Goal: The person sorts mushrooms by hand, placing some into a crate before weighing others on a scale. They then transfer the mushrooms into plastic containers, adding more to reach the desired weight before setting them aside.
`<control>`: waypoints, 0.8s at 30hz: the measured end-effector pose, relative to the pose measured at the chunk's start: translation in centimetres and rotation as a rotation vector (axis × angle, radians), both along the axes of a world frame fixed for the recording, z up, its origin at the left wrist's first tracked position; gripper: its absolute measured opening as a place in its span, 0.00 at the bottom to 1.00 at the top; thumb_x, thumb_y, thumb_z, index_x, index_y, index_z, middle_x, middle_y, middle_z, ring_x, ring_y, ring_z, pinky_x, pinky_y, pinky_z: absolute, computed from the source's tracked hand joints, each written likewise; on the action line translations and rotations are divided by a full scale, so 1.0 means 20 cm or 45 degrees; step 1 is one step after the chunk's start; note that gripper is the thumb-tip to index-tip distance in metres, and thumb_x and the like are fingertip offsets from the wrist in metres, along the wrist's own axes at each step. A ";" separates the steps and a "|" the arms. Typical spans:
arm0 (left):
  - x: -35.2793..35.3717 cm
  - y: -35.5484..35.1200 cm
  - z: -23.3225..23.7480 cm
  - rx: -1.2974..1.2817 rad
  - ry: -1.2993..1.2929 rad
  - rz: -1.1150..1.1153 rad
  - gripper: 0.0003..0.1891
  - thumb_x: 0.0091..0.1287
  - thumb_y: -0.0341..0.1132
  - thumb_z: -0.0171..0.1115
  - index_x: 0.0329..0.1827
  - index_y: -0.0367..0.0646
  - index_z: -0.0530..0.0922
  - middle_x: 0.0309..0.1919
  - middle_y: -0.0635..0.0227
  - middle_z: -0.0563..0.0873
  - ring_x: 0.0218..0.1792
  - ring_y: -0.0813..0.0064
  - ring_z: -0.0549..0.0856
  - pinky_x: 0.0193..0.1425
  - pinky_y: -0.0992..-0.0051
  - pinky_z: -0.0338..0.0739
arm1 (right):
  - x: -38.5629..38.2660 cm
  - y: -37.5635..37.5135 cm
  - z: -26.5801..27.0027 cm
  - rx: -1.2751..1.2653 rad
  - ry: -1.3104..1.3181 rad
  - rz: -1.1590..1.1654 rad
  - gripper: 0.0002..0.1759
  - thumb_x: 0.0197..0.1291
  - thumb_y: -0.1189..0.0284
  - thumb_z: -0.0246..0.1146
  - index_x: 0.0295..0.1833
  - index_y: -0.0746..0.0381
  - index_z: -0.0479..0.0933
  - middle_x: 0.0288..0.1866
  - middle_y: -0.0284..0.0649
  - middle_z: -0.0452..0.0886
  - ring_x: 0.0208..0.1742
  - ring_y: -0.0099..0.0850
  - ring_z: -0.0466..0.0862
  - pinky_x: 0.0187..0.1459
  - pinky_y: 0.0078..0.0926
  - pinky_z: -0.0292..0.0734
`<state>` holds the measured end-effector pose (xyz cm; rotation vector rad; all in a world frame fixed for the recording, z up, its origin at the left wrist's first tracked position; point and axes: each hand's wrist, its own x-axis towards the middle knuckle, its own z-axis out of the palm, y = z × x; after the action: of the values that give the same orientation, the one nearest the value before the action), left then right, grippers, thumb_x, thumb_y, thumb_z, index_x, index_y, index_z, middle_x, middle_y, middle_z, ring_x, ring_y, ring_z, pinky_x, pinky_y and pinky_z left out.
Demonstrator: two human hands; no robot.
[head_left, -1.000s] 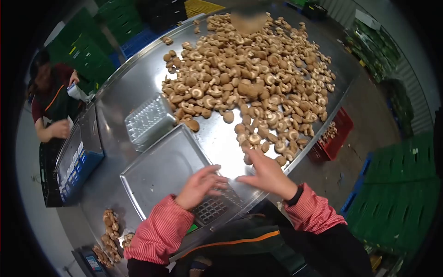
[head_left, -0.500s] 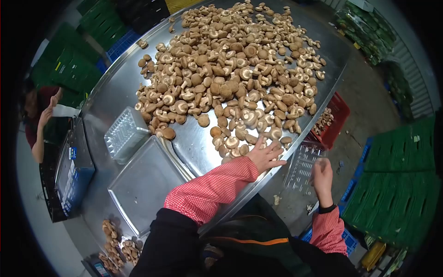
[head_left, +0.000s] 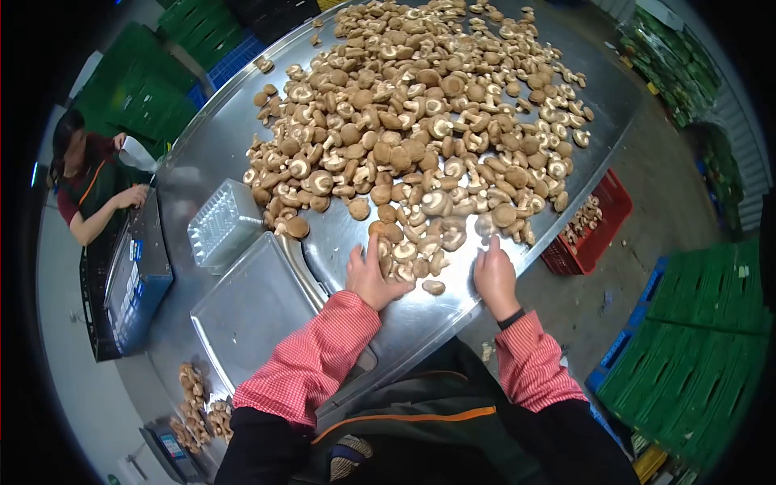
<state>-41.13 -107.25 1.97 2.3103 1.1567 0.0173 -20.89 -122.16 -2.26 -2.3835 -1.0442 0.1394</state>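
Brown shiitake mushrooms [head_left: 404, 121] lie heaped on a metal table [head_left: 339, 242]. My left hand [head_left: 373, 279] is at the near edge of the heap, its thumb and fingers spread around several mushrooms [head_left: 404, 252]. One small mushroom [head_left: 433, 287] lies by itself to the right of that hand. My right hand [head_left: 496, 279] is over the table's right side, fingers curled and pointing at the heap. Bright glare and hazy mushrooms surround its fingertips; whatever it grips cannot be made out.
Stacked clear punnets [head_left: 226, 226] and a clear shallow tray [head_left: 250, 315] rest at left. A co-worker [head_left: 97, 186] stands by a dark crate [head_left: 133, 275]. Beyond the right table edge are a red crate [head_left: 594, 226] holding mushroom pieces and green crates [head_left: 687, 356].
My left hand has moved left across the table, spreading around mushrooms. My right hand has come up from beyond the edge onto the table; the clear punnet beside it no longer shows there.
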 end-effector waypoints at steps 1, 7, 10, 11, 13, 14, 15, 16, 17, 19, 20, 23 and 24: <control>-0.02 0.02 -0.04 -0.061 0.037 0.074 0.64 0.36 0.46 0.88 0.79 0.48 0.56 0.65 0.38 0.63 0.67 0.41 0.69 0.69 0.48 0.70 | 0.02 0.08 0.02 -0.161 0.179 0.010 0.16 0.67 0.70 0.58 0.57 0.64 0.70 0.26 0.59 0.81 0.31 0.56 0.84 0.33 0.54 0.76; 0.12 0.00 -0.14 -0.121 -0.368 0.074 0.64 0.35 0.41 0.88 0.78 0.43 0.55 0.62 0.41 0.63 0.63 0.38 0.71 0.70 0.57 0.72 | -0.03 0.43 -0.14 0.299 0.616 0.174 0.17 0.75 0.62 0.52 0.57 0.65 0.71 0.35 0.61 0.82 0.42 0.61 0.82 0.44 0.51 0.75; 0.15 -0.06 -0.09 -0.048 -0.267 0.075 0.67 0.37 0.42 0.88 0.80 0.44 0.51 0.66 0.37 0.61 0.62 0.35 0.73 0.69 0.55 0.73 | -0.04 0.46 -0.12 0.484 0.768 0.191 0.18 0.77 0.61 0.51 0.52 0.67 0.73 0.40 0.60 0.81 0.45 0.54 0.82 0.48 0.42 0.75; 0.15 -0.08 -0.05 -0.054 -0.200 0.069 0.67 0.37 0.42 0.88 0.80 0.45 0.51 0.67 0.36 0.60 0.62 0.35 0.73 0.69 0.55 0.73 | -0.05 0.44 -0.10 0.460 0.833 0.165 0.19 0.78 0.62 0.50 0.49 0.69 0.74 0.42 0.53 0.81 0.47 0.44 0.80 0.52 0.36 0.73; 0.16 -0.11 0.09 -0.066 0.007 0.042 0.68 0.38 0.44 0.88 0.82 0.48 0.48 0.72 0.35 0.57 0.64 0.33 0.73 0.68 0.53 0.74 | -0.07 0.39 -0.15 0.568 0.982 0.104 0.19 0.79 0.62 0.50 0.50 0.68 0.75 0.43 0.50 0.81 0.47 0.38 0.80 0.53 0.34 0.73; 0.15 -0.12 0.10 -0.071 -0.095 0.028 0.70 0.37 0.45 0.88 0.82 0.48 0.47 0.72 0.35 0.57 0.65 0.33 0.71 0.69 0.54 0.73 | -0.08 0.37 -0.17 0.621 1.057 0.074 0.19 0.79 0.62 0.49 0.50 0.68 0.75 0.43 0.48 0.81 0.47 0.36 0.80 0.53 0.33 0.73; 0.14 -0.13 0.11 -0.074 -0.198 0.013 0.71 0.37 0.45 0.88 0.83 0.47 0.45 0.72 0.35 0.57 0.67 0.33 0.70 0.71 0.54 0.71 | -0.12 0.35 -0.10 0.663 1.238 -0.024 0.19 0.80 0.62 0.47 0.54 0.67 0.75 0.46 0.42 0.81 0.50 0.28 0.78 0.55 0.29 0.72; 0.12 -0.13 0.13 -0.077 -0.300 0.000 0.73 0.36 0.46 0.88 0.83 0.47 0.44 0.72 0.34 0.58 0.69 0.34 0.68 0.72 0.55 0.70 | -0.13 0.32 -0.11 0.729 1.326 -0.066 0.19 0.81 0.62 0.47 0.55 0.67 0.75 0.47 0.41 0.81 0.50 0.27 0.78 0.56 0.28 0.72; 0.09 -0.11 0.15 -0.141 -0.601 -0.019 0.69 0.42 0.41 0.87 0.83 0.51 0.43 0.74 0.37 0.56 0.68 0.37 0.72 0.67 0.55 0.75 | -0.14 0.29 -0.14 0.797 1.413 -0.107 0.20 0.81 0.62 0.47 0.56 0.67 0.75 0.47 0.40 0.80 0.50 0.27 0.78 0.56 0.28 0.72; 0.03 -0.09 0.26 -0.572 -0.822 0.320 0.68 0.45 0.38 0.86 0.83 0.50 0.42 0.75 0.37 0.55 0.68 0.41 0.73 0.67 0.55 0.76 | -0.16 0.25 -0.07 0.914 1.579 -0.121 0.21 0.82 0.60 0.45 0.58 0.67 0.73 0.48 0.38 0.80 0.51 0.26 0.78 0.57 0.26 0.73; 0.00 -0.08 0.32 -0.794 -0.924 0.488 0.67 0.46 0.36 0.85 0.84 0.50 0.41 0.76 0.37 0.54 0.68 0.44 0.73 0.66 0.56 0.76 | -0.17 0.24 0.00 0.916 1.566 -0.112 0.22 0.82 0.59 0.45 0.58 0.67 0.73 0.48 0.38 0.80 0.50 0.26 0.78 0.57 0.26 0.73; -0.09 -0.01 0.34 -0.778 -0.991 0.665 0.54 0.64 0.47 0.72 0.84 0.50 0.41 0.76 0.39 0.56 0.68 0.47 0.74 0.65 0.57 0.76 | -0.24 0.24 0.15 0.917 1.515 -0.083 0.24 0.82 0.58 0.43 0.59 0.67 0.73 0.49 0.39 0.80 0.50 0.26 0.78 0.57 0.26 0.73; -0.11 0.02 0.31 -0.766 -1.003 0.719 0.52 0.67 0.49 0.69 0.84 0.51 0.41 0.76 0.39 0.56 0.68 0.46 0.74 0.65 0.58 0.76 | -0.27 0.26 0.17 0.938 1.535 -0.081 0.25 0.82 0.56 0.42 0.59 0.67 0.73 0.50 0.39 0.80 0.51 0.26 0.78 0.57 0.27 0.73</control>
<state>-43.43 -106.77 8.11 1.2058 1.1230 0.6328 -26.39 -116.97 1.08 -1.2482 -0.3077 0.8623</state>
